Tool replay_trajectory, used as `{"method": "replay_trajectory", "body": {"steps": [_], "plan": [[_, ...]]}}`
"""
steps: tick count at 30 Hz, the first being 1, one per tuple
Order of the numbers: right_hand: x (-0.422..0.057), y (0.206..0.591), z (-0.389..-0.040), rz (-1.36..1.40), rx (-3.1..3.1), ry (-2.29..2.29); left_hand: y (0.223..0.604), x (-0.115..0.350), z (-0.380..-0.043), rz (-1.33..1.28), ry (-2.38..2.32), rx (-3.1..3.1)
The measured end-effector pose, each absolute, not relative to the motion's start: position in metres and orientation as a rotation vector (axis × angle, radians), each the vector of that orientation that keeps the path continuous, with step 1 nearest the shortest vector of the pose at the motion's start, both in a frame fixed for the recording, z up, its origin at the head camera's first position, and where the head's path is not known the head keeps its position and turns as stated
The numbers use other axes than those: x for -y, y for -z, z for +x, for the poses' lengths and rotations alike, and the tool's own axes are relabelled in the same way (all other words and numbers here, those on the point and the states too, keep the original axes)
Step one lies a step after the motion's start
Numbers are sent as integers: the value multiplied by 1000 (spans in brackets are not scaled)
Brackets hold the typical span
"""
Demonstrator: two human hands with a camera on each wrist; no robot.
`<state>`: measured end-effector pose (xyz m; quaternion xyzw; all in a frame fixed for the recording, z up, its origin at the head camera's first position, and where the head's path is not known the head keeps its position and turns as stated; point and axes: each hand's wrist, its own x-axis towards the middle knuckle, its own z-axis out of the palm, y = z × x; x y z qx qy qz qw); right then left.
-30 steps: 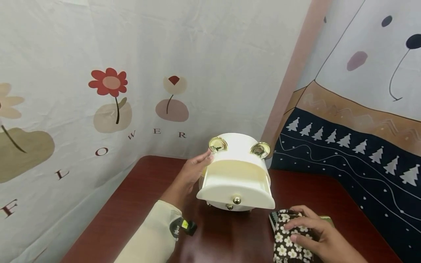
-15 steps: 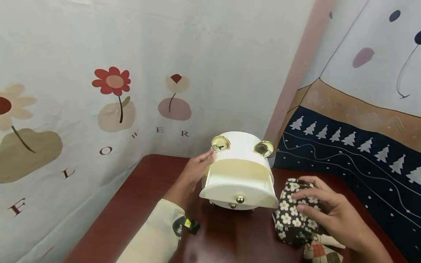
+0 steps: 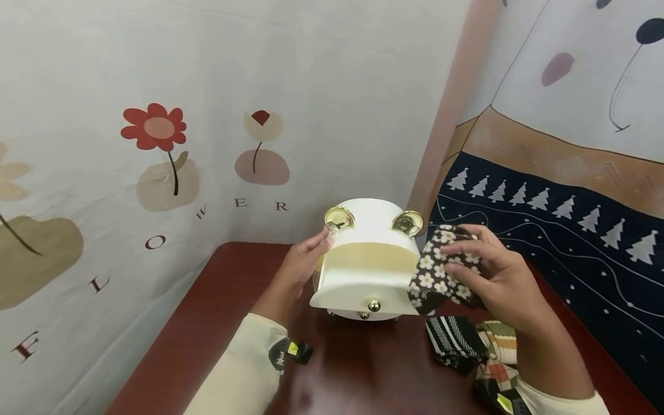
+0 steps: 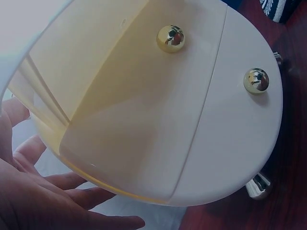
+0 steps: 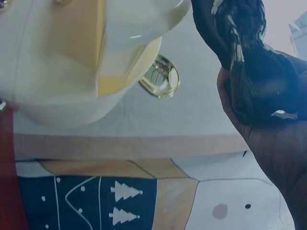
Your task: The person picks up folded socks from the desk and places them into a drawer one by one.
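Note:
A cream rounded drawer box (image 3: 370, 222) with gold round ears and gold ball knobs stands on the table, its upper drawer (image 3: 368, 288) pulled out. At the box's left side rests my left hand (image 3: 298, 268), fingers fairly straight along the wall in the left wrist view. My right hand (image 3: 495, 274) grips a black folded cloth with white flowers (image 3: 441, 268), possibly rolled socks, raised at the drawer's right end. In the right wrist view this cloth (image 5: 261, 72) is dark and its pattern unreadable. Below the right hand lie a black-and-white striped bundle (image 3: 453, 341) and a plaid bundle (image 3: 500, 372).
The dark red table (image 3: 207, 328) has rounded far corners. Behind it hangs a pale curtain with printed flowers (image 3: 158, 127), and on the right a dark blue tree-patterned panel (image 3: 544, 253). Both forearms wear wrist straps, the left one (image 3: 280, 354) black.
My right hand has lifted the flowered cloth off the table, up and left to the drawer's right end, uncovering the striped and plaid bundles. My left hand has stayed at the box.

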<state>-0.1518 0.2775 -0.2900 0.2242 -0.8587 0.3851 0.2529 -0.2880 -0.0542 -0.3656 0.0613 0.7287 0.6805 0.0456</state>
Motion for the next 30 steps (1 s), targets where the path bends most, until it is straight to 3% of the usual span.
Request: {"method": "replay_trajectory", "body": {"steps": [30], "plan": [[-197, 273, -217, 593, 2270, -1222, 367, 58, -300, 197, -2026, -2210]]}}
